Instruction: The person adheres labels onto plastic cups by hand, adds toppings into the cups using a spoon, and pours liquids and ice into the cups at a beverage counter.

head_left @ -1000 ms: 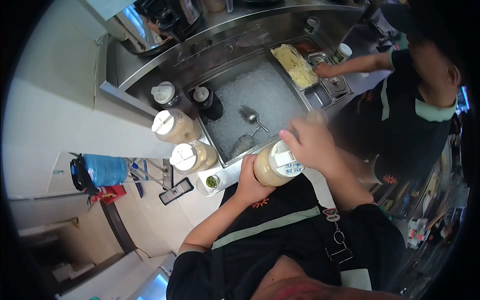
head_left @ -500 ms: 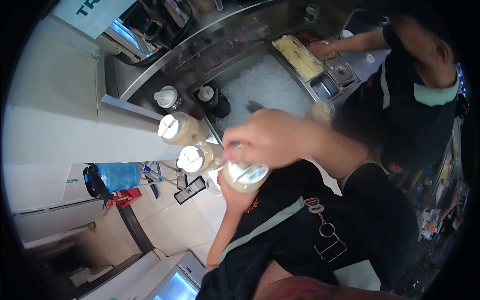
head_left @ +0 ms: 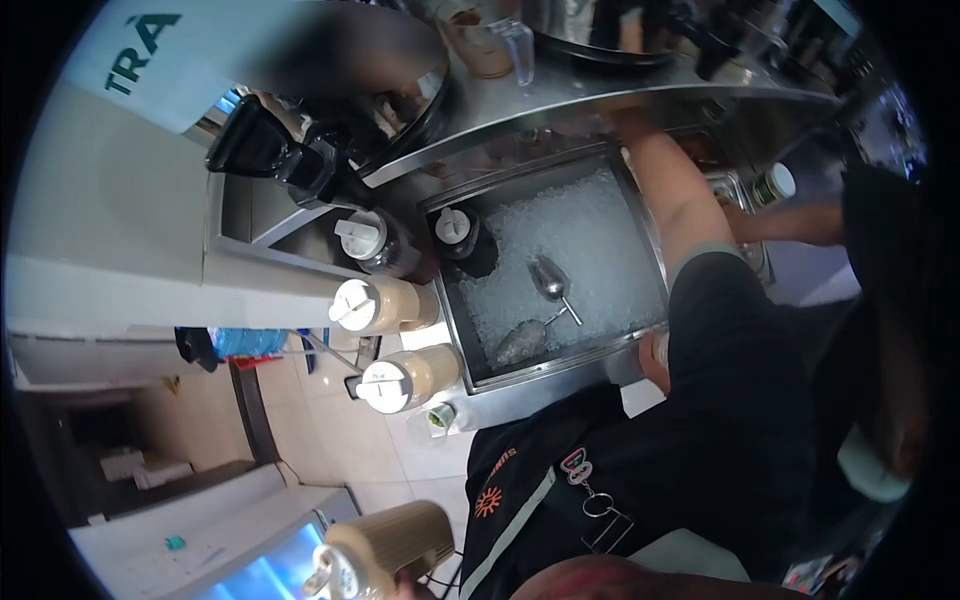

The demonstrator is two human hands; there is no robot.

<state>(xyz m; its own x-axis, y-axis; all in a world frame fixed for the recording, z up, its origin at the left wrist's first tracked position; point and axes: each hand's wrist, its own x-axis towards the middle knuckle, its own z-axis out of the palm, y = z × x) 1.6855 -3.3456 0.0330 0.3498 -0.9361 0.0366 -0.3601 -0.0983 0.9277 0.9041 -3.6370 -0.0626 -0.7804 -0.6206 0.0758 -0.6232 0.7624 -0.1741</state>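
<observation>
At the bottom left, my left hand (head_left: 412,588) is closed around a jug (head_left: 400,540) of beige liquid with a white lid, tilted sideways; only part of the hand shows. My right arm stretches across the right side of the ice bin (head_left: 555,365); my right hand (head_left: 627,118) is dim at the upper counter edge, its fingers unclear. Two metal scoops (head_left: 548,278) lie on the ice. Left of the bin stand two beige jugs (head_left: 400,305) and a dark one (head_left: 395,255); another dark jug (head_left: 468,243) sits inside it.
A co-worker (head_left: 880,330) stands at the right, one arm over the metal containers and a hand (head_left: 655,368) by the bin's corner. A small cup with green contents (head_left: 440,415) is near the jugs. A measuring jug (head_left: 490,50) stands on the upper shelf.
My left hand has carried the jug down and left. My right hand has left its lid and moved up to the counter. The view has shifted, showing more of the upper shelf.
</observation>
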